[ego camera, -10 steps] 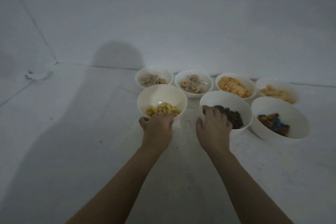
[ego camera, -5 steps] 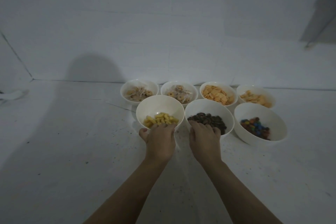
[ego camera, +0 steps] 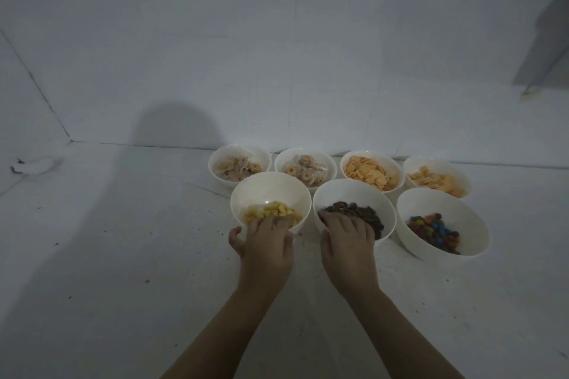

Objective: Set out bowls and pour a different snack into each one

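Note:
Seven white bowls stand on a white surface. The back row holds wrapped biscuits (ego camera: pixel 238 164), ring biscuits (ego camera: pixel 304 167), orange crackers (ego camera: pixel 371 175) and paler crackers (ego camera: pixel 437 180). In front are a yellow snack bowl (ego camera: pixel 271 190), a dark chocolate snack bowl (ego camera: pixel 354 197) and a coloured candy bowl (ego camera: pixel 446 212). My left hand (ego camera: pixel 266 244) grips the near rim of the yellow snack bowl, fingers over the edge and thumb outside. My right hand (ego camera: pixel 348 241) grips the near rim of the dark snack bowl the same way.
A white wall (ego camera: pixel 277 55) rises right behind the back row, with a corner at the left. A small white scrap (ego camera: pixel 34 166) lies at the far left. A grey object (ego camera: pixel 548 40) leans at the upper right. Crumbs speckle the surface near the bowls.
The dark snack bowl has slid left with my right hand and now sits close beside the yellow bowl, apart from the candy bowl. My left hand has kept its hold.

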Motion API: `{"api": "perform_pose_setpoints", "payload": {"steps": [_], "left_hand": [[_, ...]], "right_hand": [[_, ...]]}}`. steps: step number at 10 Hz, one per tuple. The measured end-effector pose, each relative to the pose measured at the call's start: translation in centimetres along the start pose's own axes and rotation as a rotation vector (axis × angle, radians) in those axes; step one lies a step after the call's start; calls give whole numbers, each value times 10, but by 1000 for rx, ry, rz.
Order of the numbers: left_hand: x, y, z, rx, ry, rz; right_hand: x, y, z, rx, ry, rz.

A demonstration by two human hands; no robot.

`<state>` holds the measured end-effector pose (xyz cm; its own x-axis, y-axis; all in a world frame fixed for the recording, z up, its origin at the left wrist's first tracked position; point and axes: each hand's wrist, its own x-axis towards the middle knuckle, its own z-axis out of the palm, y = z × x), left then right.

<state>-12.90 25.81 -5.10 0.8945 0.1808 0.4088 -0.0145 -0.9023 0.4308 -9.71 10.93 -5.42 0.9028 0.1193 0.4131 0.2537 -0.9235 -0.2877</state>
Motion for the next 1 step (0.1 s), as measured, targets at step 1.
{"api": "perform_pose_setpoints", "payload": {"steps": [1], "left_hand": [[-35, 3, -8, -41, 156, 144]], "right_hand": [[-42, 5, -10, 141, 101, -150]]}}
